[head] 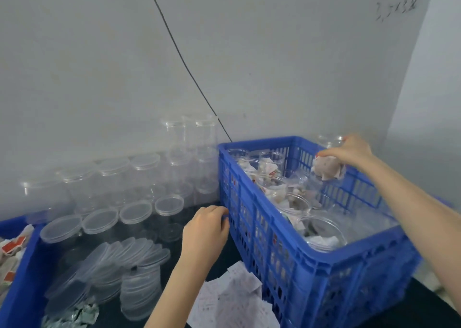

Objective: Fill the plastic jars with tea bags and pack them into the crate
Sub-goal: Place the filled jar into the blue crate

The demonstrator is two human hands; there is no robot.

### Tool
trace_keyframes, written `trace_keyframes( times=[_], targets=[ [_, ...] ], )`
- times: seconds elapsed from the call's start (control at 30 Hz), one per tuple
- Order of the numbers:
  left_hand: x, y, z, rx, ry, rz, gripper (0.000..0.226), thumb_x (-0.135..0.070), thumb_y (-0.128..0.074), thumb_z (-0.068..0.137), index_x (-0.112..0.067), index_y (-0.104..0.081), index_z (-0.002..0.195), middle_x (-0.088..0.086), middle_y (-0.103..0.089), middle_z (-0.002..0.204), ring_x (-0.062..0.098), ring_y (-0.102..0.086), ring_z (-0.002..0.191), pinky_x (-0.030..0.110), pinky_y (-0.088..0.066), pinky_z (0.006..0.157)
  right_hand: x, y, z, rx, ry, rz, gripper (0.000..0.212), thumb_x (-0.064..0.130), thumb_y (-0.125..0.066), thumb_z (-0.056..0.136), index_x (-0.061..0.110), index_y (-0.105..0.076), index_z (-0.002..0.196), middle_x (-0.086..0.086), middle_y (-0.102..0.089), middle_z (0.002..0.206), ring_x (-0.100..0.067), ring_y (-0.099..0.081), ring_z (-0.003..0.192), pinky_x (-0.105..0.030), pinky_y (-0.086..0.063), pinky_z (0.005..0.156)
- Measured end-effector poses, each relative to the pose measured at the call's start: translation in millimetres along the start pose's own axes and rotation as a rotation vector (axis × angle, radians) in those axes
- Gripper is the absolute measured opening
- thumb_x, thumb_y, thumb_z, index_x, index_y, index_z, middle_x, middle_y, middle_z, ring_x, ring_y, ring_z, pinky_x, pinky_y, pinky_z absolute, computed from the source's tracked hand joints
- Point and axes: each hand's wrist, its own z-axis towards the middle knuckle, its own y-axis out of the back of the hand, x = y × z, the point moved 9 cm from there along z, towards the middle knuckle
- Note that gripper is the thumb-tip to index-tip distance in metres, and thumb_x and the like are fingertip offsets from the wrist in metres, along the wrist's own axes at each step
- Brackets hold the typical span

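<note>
A blue plastic crate (294, 250) stands on the right and holds several clear plastic jars (321, 233), most with tea bags inside. My right hand (349, 153) is over the crate's far right side and grips a crumpled bunch of pinkish-white tea bags (326, 171) hanging just above the jars. My left hand (205, 228) is beside the crate's left wall. Its fingers are loosely curled, the fingertips touch the lattice, and nothing shows in it.
Empty clear jars (112, 178), some lidded and some stacked, line the wall at left. Loose lids (129, 255) lie fanned in front of them. A second blue bin (22, 272) with tea bags sits at far left. Printed paper sheets (232, 300) lie by the crate. A black cable (179, 53) runs down the wall.
</note>
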Motion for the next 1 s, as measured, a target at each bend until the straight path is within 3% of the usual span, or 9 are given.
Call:
trace_keyframes(
  times=[0.07, 0.2, 0.3, 0.47, 0.6, 0.7, 0.83, 0.93, 1.0],
  targets=[
    [-6, 1, 10, -0.010, -0.008, -0.003, 0.026, -0.028, -0.043, 0.097, -0.029, -0.063, 0.114, -0.017, -0.062, 0.113, 0.006, -0.052, 0.101, 0.021, -0.036, 0.068, -12, -4, 4, 0.012, -0.023, -0.048, 0.065, 0.040, -0.091, 0.061, -0.002, -0.062, 0.101, -0.020, -0.068, 0.103, -0.029, -0.059, 0.083, -0.031, -0.040, 0.065],
    [-17, 2, 28, -0.018, -0.029, 0.002, 0.026, -0.027, -0.044, 0.097, -0.026, -0.063, 0.114, -0.013, -0.063, 0.112, 0.008, -0.055, 0.100, 0.022, -0.038, 0.068, -30, -15, 4, 0.069, -0.057, -0.090, 0.097, 0.032, -0.091, 0.065, -0.002, -0.035, 0.137, -0.022, -0.054, 0.128, -0.033, -0.056, 0.096, -0.030, -0.040, 0.057],
    [-23, 2, 37, -0.016, -0.045, -0.005, 0.027, -0.028, -0.044, 0.097, -0.025, -0.062, 0.117, -0.012, -0.063, 0.115, 0.008, -0.056, 0.102, 0.020, -0.040, 0.070, -39, -27, 3, 0.130, -0.083, -0.135, 0.104, 0.031, -0.088, 0.068, -0.001, -0.027, 0.146, -0.023, -0.049, 0.136, -0.039, -0.054, 0.117, -0.033, -0.043, 0.073],
    [-23, -4, 37, 0.004, -0.058, -0.002, 0.027, -0.029, -0.045, 0.097, -0.026, -0.060, 0.120, -0.012, -0.062, 0.117, 0.008, -0.055, 0.104, 0.021, -0.045, 0.074, -58, -39, -5, 0.284, -0.194, -0.268, 0.078, 0.029, -0.087, 0.064, -0.006, -0.053, 0.125, -0.022, -0.058, 0.124, -0.038, -0.062, 0.103, -0.038, -0.053, 0.072],
    [-17, -8, 36, 0.015, -0.042, -0.002, 0.028, -0.030, -0.045, 0.098, -0.027, -0.059, 0.122, -0.012, -0.061, 0.120, 0.007, -0.056, 0.106, 0.020, -0.045, 0.077, -70, -39, -13, 0.379, -0.266, -0.241, 0.102, 0.026, -0.091, 0.061, -0.004, -0.034, 0.140, -0.020, -0.046, 0.129, -0.038, -0.059, 0.100, -0.043, -0.056, 0.071],
    [-15, -8, 36, 0.008, -0.048, 0.004, 0.028, -0.029, -0.044, 0.098, -0.026, -0.059, 0.122, -0.012, -0.061, 0.119, 0.007, -0.055, 0.105, 0.019, -0.041, 0.073, -67, -40, -14, 0.384, -0.215, -0.314, 0.104, 0.033, -0.091, 0.063, 0.000, -0.031, 0.141, -0.018, -0.046, 0.131, -0.035, -0.055, 0.107, -0.043, -0.055, 0.079],
    [-16, -4, 34, 0.005, -0.064, 0.005, 0.027, -0.030, -0.044, 0.098, -0.025, -0.061, 0.119, -0.012, -0.062, 0.116, 0.007, -0.056, 0.102, 0.019, -0.042, 0.073, -63, -37, -14, 0.441, -0.168, -0.515, 0.105, 0.052, -0.083, 0.069, 0.008, -0.028, 0.148, -0.012, -0.037, 0.151, -0.033, -0.044, 0.131, -0.043, -0.045, 0.100],
    [-9, 2, 31, -0.001, -0.059, 0.013, 0.027, -0.030, -0.044, 0.097, -0.024, -0.062, 0.116, -0.011, -0.062, 0.115, 0.009, -0.055, 0.102, 0.022, -0.042, 0.071, -57, -30, -12, 0.412, -0.110, -0.721, 0.099, 0.071, -0.077, 0.064, 0.013, -0.044, 0.137, -0.008, -0.047, 0.144, -0.027, -0.051, 0.125, -0.039, -0.045, 0.101],
    [0, 5, 29, 0.002, -0.037, 0.024, 0.027, -0.029, -0.044, 0.097, -0.023, -0.063, 0.114, -0.010, -0.062, 0.113, 0.010, -0.055, 0.100, 0.023, -0.040, 0.068, -53, -31, -10, 0.412, -0.081, -0.769, 0.090, 0.071, -0.078, 0.062, 0.013, -0.051, 0.126, -0.008, -0.052, 0.137, -0.025, -0.055, 0.118, -0.036, -0.047, 0.099]
  ],
)
